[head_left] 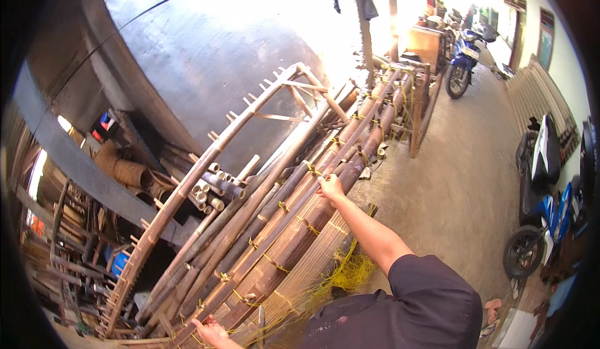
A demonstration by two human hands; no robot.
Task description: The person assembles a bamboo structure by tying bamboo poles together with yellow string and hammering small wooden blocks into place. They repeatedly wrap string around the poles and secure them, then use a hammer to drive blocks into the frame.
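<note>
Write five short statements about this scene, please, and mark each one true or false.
1. The right hand is farther along the tied bamboo than the left hand. True.
2. The tangled yellow string lies left of the left hand. False: it lies to that hand's right.
3. Short bamboo tubes lie left of the right hand. True.
4. Both hands wear gloves. False: both are bare.
5. A blue motorbike stands at upper right. True.
</note>
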